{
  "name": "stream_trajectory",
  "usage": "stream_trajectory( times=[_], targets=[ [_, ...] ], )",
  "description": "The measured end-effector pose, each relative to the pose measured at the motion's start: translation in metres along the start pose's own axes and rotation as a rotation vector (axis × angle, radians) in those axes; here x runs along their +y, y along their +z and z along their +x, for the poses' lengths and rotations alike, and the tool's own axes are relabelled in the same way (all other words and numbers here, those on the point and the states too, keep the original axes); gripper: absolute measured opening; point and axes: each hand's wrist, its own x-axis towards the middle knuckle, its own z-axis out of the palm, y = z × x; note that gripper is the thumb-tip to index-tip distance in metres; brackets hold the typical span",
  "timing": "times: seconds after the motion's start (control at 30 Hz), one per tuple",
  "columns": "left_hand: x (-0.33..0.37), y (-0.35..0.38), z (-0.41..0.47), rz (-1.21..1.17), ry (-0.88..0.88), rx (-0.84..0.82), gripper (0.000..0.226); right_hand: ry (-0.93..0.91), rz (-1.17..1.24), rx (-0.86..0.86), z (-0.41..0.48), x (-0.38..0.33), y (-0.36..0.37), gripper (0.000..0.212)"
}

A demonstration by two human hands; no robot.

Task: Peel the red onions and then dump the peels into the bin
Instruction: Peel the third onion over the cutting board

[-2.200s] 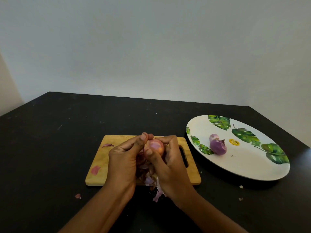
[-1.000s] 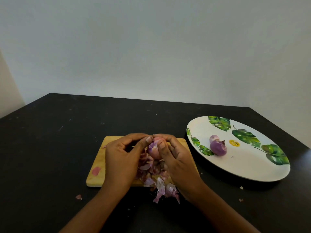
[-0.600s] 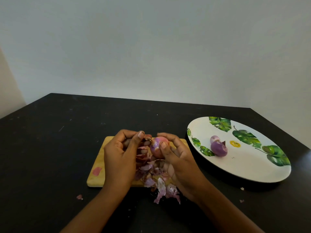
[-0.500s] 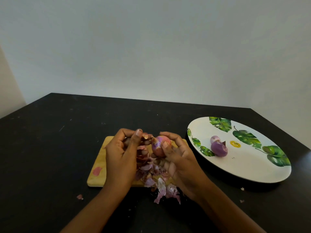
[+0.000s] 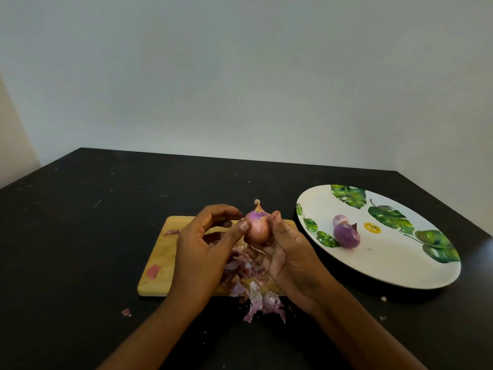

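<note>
A person's right hand (image 5: 290, 260) cups a red onion (image 5: 257, 227) from below and from the right, fingers curled under it and the thumb laid up its right side, holding it in the air above the far right part of a wooden cutting board (image 5: 162, 252) that lies midway along the near edge of a black table (image 5: 80, 236). The left hand (image 5: 202, 252) is half curled, its thumb tip pressed to the onion's left flank and its fingers arched towards the top. The onion stands upright with its pale, dry tip pointing up, purple around the shoulder and a glossy pinkish brown lower down, with papery skin hanging at its base. A heap of purple and white peels (image 5: 248, 273) covers the board's near right corner and spills onto the table. Near the right edge, a white plate (image 5: 400, 271) with green leaf prints carries 2 peeled onions (image 5: 346, 235), touching each other
</note>
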Motion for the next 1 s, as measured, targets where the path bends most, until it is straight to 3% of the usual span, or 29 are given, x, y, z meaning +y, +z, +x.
stream_trajectory(
  times=[0.1, 0.23, 0.4, 0.5, 0.63, 1.0],
  targets=[
    [0.001, 0.001, -0.002, -0.012, 0.031, -0.06, 0.037, 0.024, 0.072, -0.015, 0.001, -0.001, 0.0, 0.06],
    [-0.006, 0.001, -0.002, 0.107, 0.109, -0.098, 0.056, 0.044, 0.124, -0.004, -0.002, -0.005, 0.001, 0.05],
    [-0.006, 0.002, -0.004, 0.181, 0.178, -0.115, 0.048, 0.08, 0.057, 0.047, 0.002, 0.0, -0.001, 0.054],
    [-0.007, 0.001, -0.004, 0.225, 0.208, -0.064, 0.055, 0.097, 0.012, -0.002, 0.002, 0.0, -0.002, 0.06],
    [-0.008, 0.001, -0.007, 0.287, 0.273, 0.003, 0.054, 0.07, -0.097, -0.092, -0.001, 0.001, -0.003, 0.049],
    [-0.011, 0.001, -0.007, 0.337, 0.49, 0.107, 0.046, 0.081, 0.193, -0.076, -0.008, 0.004, 0.01, 0.046]
  ],
)
